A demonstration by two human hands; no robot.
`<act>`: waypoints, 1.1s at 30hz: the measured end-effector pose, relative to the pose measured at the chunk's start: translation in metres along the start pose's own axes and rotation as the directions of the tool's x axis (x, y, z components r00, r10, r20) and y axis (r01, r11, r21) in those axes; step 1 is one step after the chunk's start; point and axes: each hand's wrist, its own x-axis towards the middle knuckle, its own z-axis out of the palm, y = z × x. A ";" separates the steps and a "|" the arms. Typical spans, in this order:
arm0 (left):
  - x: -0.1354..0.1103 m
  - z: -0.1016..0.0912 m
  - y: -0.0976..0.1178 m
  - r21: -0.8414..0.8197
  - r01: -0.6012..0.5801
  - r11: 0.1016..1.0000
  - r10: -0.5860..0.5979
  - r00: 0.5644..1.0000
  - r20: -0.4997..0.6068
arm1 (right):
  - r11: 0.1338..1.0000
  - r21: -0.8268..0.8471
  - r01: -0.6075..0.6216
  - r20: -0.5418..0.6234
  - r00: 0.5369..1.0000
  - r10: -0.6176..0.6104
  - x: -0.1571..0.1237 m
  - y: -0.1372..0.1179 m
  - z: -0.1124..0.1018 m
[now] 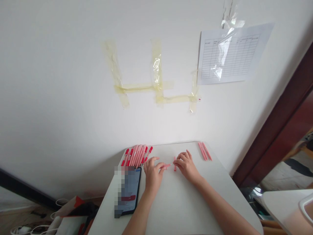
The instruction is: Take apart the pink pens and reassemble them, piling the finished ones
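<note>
My left hand (pixel 153 170) is closed around a pink pen barrel (pixel 166 166) that points to the right. Opposite it, my right hand (pixel 186 166) pinches a thin, pale piece at the barrel's end, too small to make out clearly. Another pink pen part (pixel 175 167) lies on the white table (pixel 171 202), beside the right fingertips and partly covered by them. Past the left hand, several pink and red pens (pixel 137 155) lie side by side. A few pink pens (pixel 204 151) rest at the table's far right.
A phone (pixel 130 191) lies at the table's left side, part of it pixelated. The white wall behind carries yellowed tape (pixel 137 88) and a printed sheet (pixel 230 58). Bags and white cables (pixel 63 209) sit low on the left; a white surface (pixel 286 205) stands at right.
</note>
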 end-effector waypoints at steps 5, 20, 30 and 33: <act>0.001 -0.001 0.001 -0.008 -0.029 1.000 0.029 0.999 0.018 | 0.999 0.033 -0.005 -0.001 1.000 0.005 0.000 -0.002 0.000; -0.001 0.004 0.000 -0.027 0.019 0.999 -0.020 1.000 -0.018 | 0.998 0.050 -0.048 -0.049 0.997 0.051 -0.001 0.005 0.005; -0.001 0.005 -0.003 0.008 0.066 0.998 -0.065 0.993 -0.094 | 0.991 -0.001 -0.132 -0.056 0.990 0.131 -0.004 0.016 0.006; -0.001 0.004 -0.004 0.072 0.100 0.992 -0.089 0.987 -0.135 | 0.987 -0.007 -0.162 -0.043 0.986 0.162 -0.005 0.019 0.008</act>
